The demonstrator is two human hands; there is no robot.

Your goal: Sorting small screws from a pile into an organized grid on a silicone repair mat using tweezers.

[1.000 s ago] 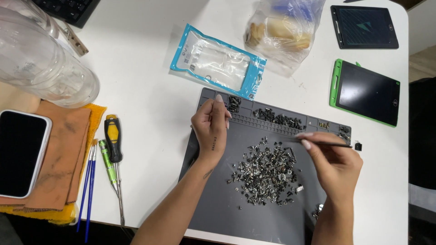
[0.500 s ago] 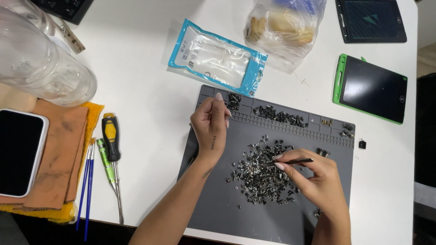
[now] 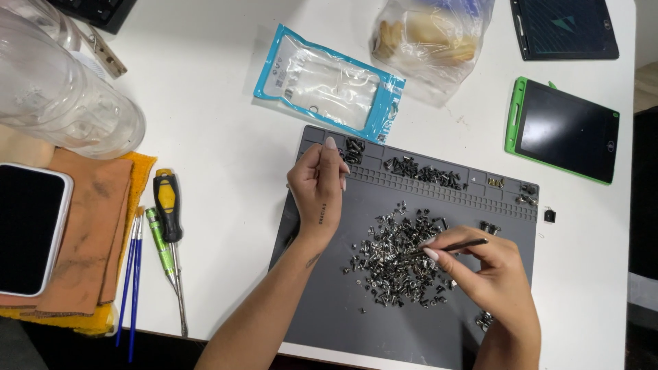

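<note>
A grey work mat lies on the white table with a pile of small metal screws at its middle. My right hand holds dark tweezers whose tips reach into the pile. My left hand rests on the mat's left part, fingers curled together near the top-left compartment of screws. More sorted screws sit in the mat's top row of compartments.
A blue-edged clear pouch, a plastic bag, and two tablets, black and green-framed, lie behind the mat. Screwdrivers, blue brushes, cloths, a phone and clear jars are left.
My right hand has moved left from the mat's right edge, bringing the tweezers down into the screw pile. My left hand has stayed in place.
</note>
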